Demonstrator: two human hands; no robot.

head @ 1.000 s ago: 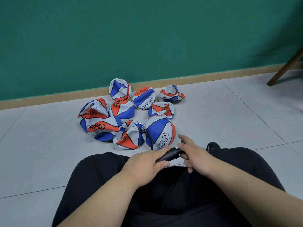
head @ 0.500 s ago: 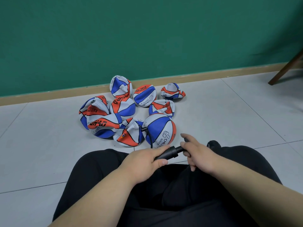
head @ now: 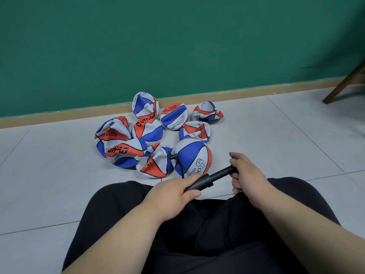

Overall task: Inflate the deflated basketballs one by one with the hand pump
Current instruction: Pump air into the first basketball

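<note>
Two hands work at lower centre: left hand [head: 173, 194] clenches the black pump [head: 205, 179] barrel, right hand [head: 246, 175] grasps its handle. Beyond, its hose enters a rounded basketball [head: 192, 157] printed "CH…"; crumpled balls [head: 126, 153] lie behind.

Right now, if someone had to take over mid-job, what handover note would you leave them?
Left hand: gripping the black pump barrel over the lap.
Right hand: closed on the pump handle, rod drawn partly out.
A black hose runs from the pump to the round ball just ahead of the knees; that ball looks nearly full.
Done: no ball clearly finished and set aside.
Left: top up this ball, pull the needle, then do the crumpled balls piled between it and the green wall, one at a time.
</note>
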